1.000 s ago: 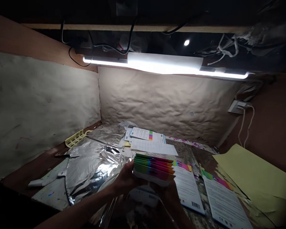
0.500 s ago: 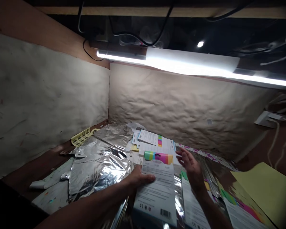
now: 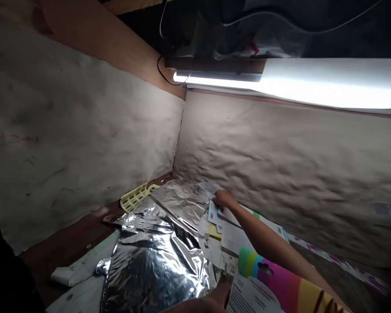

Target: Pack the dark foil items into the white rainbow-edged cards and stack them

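My left hand (image 3: 211,301), partly cut off by the bottom edge, grips a package (image 3: 252,295) with a rainbow-striped top and a hang hole. Stretched across to the back of the table, my right hand (image 3: 224,198) has its fingers bent down at a translucent plastic piece (image 3: 209,188), beside the stacked printed cards (image 3: 213,212). The tips of its fingers are hidden, so what they hold, if anything, cannot be made out. White sheets (image 3: 233,237) lie under my right forearm.
Crumpled silver foil (image 3: 156,261) covers the table's middle. A yellow label sheet (image 3: 134,198) leans by the left wall. White pieces (image 3: 84,256) lie at the lower left. A bright tube light (image 3: 215,81) hangs above the papered back wall (image 3: 280,152).
The view has turned left. My right hand has reached away to the back, by the cards and plastic. The package in my left hand now appears lower and closer, tilted.
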{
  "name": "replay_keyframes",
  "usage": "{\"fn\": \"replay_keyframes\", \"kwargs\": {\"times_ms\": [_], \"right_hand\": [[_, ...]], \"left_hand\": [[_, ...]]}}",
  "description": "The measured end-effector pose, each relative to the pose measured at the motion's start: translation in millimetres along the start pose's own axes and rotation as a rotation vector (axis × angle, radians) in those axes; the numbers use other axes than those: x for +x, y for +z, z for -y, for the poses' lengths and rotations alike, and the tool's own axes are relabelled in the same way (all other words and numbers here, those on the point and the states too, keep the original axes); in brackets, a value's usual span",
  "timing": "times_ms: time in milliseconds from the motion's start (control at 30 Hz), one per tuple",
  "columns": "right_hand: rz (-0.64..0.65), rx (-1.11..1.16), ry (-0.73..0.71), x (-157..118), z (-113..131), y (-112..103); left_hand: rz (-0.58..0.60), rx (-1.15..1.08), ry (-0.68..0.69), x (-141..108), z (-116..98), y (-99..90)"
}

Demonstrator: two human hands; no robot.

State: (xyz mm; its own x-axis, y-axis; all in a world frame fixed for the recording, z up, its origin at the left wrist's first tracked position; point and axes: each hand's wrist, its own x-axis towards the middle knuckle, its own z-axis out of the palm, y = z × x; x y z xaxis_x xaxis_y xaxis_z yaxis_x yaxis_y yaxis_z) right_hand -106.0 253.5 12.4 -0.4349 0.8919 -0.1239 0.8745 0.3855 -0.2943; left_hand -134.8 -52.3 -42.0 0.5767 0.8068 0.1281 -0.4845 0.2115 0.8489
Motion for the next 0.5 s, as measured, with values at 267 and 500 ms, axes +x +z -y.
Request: {"fn": "replay_keyframes", "kwargs": {"times_ms": [267, 500], "right_hand": [[0.179, 0.171, 0.043, 26.5, -20.2, -6.8], [0.16, 0.398, -0.064, -1.8, -14.6, -48.1]], "left_hand": [[-0.054, -0.027, 0.003, -2.3, -7.4, 7.3], [-0.018, -0.196, -0.027, -9.6, -4.7, 6.9]]}}
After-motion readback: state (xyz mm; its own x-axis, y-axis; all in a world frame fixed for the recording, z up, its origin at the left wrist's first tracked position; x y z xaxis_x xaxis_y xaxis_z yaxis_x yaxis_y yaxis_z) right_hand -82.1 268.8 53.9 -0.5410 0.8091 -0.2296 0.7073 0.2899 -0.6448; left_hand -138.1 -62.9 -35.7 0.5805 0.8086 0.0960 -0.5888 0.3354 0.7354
